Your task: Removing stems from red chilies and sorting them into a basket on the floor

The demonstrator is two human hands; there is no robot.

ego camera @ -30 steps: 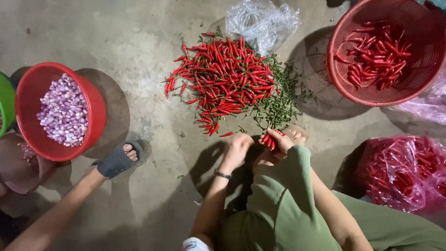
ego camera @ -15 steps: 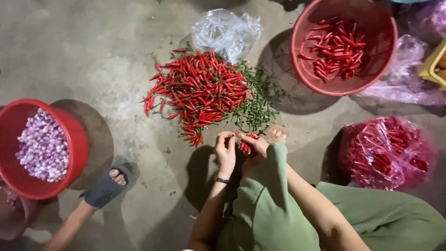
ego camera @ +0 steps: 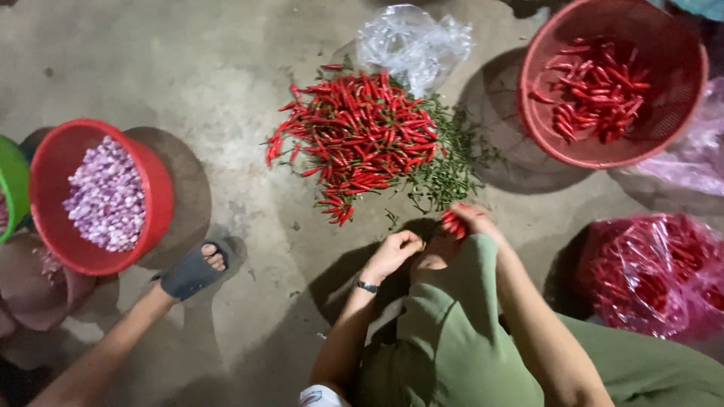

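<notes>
Right hand (ego camera: 469,220) clamped on a bunch of chillies (ego camera: 452,223) beside the floor pile (ego camera: 360,134); left hand (ego camera: 394,252) closed (contents unclear). Risk: loose grip could drop chillies among stems (ego camera: 451,169).

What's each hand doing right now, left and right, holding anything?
Left hand: fingers curled by the knee; whether it holds anything cannot be told.
Right hand: closed on a small bunch of red chilies.

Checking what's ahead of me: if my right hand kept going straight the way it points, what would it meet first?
Probably the green stem scraps, then the pile of red chilies. The right hand points up-left toward them, though its height above the floor is unclear.
</notes>
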